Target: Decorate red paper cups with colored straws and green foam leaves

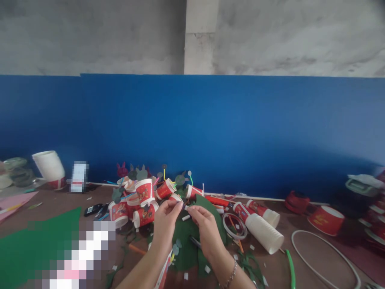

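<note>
1. Left hand: raised over the middle of the surface, thumb and forefinger brought together. Grip clamped on one end of a small pale piece.
2. Right hand: facing the left one, its fingertips just beside the other set. Grip likewise pinched, on the opposite end of the same piece. A bracelet is worn at the wrist.
3. Small pale piece: located between the two sets of fingertips, above the surface. Too small and blurred for its material to be determined.
4. Below the hands: a dark green sheet, with white scraps scattered on and around it. A dark pen-like item lies close to the right hand.
5. Near the left forearm: grey discs beside a yellow straw.
6. Beyond and to the left of the left hand: a heap of red printed cups, several tilted or lying on their sides, with straws and cut-out shapes among them.
7. Right of the right hand: a tape roll lying flat and a stack of white cups on its side. Farther right, a green tube and a thin white ring.
8. Rear boundary: a blue panel, with a grey wall above.
</note>
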Available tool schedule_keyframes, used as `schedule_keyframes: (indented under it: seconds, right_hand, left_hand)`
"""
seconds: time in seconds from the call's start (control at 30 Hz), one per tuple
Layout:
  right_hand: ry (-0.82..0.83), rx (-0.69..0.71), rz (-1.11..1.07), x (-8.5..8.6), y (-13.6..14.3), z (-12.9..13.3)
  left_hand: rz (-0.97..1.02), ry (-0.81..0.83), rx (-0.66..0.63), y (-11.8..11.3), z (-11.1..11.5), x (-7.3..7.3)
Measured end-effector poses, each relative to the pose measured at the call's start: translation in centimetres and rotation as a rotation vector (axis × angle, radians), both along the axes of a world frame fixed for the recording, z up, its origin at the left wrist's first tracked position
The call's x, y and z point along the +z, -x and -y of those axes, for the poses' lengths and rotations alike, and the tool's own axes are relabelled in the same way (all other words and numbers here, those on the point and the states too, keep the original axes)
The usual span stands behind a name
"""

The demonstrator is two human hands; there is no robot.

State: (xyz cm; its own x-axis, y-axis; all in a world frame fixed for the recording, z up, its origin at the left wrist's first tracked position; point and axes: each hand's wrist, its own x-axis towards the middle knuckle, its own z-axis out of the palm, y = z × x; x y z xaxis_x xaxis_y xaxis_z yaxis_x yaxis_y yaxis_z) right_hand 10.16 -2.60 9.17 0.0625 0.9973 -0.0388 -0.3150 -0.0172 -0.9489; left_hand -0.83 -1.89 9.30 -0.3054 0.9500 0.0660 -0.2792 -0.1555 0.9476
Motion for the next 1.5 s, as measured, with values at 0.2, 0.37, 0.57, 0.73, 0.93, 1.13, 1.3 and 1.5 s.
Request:
schedule_keyframes:
  seconds: [0.2,0.37,0.57,0.73,0.93,1.13,1.3,1.5]
  right_hand:
    - [0.004,-0.011,-0.008,0.26,0.14,0.26]
    - [0.007,-0.023,-0.022,0.07,0.21,0.29]
    - [-0.007,-0.034,-0.009,-0.11,0.19,0.06]
    - [-0.017,-0.030,-0.003,-0.26,0.21,0.13]
    - [0.000,-0.011,-0.011,-0.18,0.31,0.20]
    - [0.001,-0.020,-0.027,-0.12,0.41,0.28]
    - [-0.010,-0.039,-0.017,-0.32,0.44,0.20]
    - [-0.033,-0.043,0.094,-0.45,0.31,0.07]
  left_hand:
    - [-0.013,-0.010,0.003,0.12,-0.19,-0.28]
    - [-0.034,0.001,0.003,-0.01,-0.17,-0.37]
    - [-0.021,-0.003,-0.013,-0.14,0.04,-0.10]
    - [-0.021,-0.008,-0.011,-0.14,0.02,-0.11]
    - [-0.027,-0.021,-0.003,-0.06,-0.07,-0.16]
    - [-0.038,-0.012,0.004,-0.14,0.03,-0.11]
    - [-0.021,-0.012,-0.010,-0.32,0.35,0.13]
    - [0.000,-0.012,-0.028,-0.31,0.25,0.36]
